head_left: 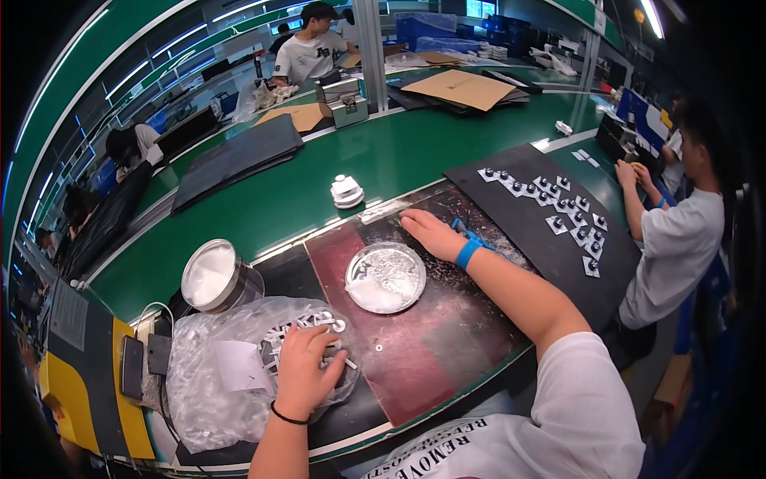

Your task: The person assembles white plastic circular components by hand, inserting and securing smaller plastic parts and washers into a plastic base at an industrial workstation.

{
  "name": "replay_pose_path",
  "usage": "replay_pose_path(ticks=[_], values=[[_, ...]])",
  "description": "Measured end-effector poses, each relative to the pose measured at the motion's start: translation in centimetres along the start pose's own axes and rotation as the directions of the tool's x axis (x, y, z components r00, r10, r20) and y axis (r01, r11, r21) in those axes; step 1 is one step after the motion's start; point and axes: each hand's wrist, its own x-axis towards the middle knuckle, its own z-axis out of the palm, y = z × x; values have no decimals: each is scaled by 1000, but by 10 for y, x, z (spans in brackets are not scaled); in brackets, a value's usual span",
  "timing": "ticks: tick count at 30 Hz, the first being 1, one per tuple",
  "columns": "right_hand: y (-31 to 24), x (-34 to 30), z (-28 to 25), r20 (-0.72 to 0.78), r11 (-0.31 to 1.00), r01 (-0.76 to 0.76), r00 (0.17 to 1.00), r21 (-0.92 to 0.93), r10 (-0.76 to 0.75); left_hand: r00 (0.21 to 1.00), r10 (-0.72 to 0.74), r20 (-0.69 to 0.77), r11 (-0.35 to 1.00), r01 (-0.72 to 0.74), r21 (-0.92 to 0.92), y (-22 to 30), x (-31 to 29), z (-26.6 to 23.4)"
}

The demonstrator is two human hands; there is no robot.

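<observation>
My left hand (305, 369) reaches over the mouth of a clear plastic bag (199, 399), fingers spread and touching small white plastic parts (279, 331) heaped inside. A piece of white paper (241, 366) lies on the bag. Across the worn dark-red mat (431, 351), my right hand (431, 234) rests near the far edge, its fingers stretched out and apparently holding nothing. A blue band circles that wrist, and a blue object (472, 233) lies just behind it. Between my hands sits a round shallow dish (387, 277) with white material in it. One tiny white ring (379, 348) is on the mat.
A clear tub (215, 275) with white contents stands at the left. Beyond the mat, a white stacked part (346, 191) sits on the green conveyor (415, 144). Several small parts with black knobs (562, 203) cover a black board at right. A co-worker (686, 215) sits beyond it.
</observation>
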Motion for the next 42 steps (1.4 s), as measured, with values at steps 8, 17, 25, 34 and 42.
replay_pose_path(ticks=[8,17,25,34,42], values=[[7,-26,-1,64,987,-15,998,160,5,994,-110,-8,991,111,77,-3,-3,-5],[5,-13,-3,-40,987,19,999,160,-12,990,-138,-32,978,141,155,-5,4,0],[-3,-18,-47,64,261,-126,970,957,233,979,-191,-72,969,200,144,-10,0,-2],[-28,-34,-68,-15,-131,30,993,991,113,975,-215,-62,960,222,170,-10,0,-3],[-28,-34,-73,-44,-125,56,994,991,100,968,-245,-52,954,250,163,-9,0,-5]])
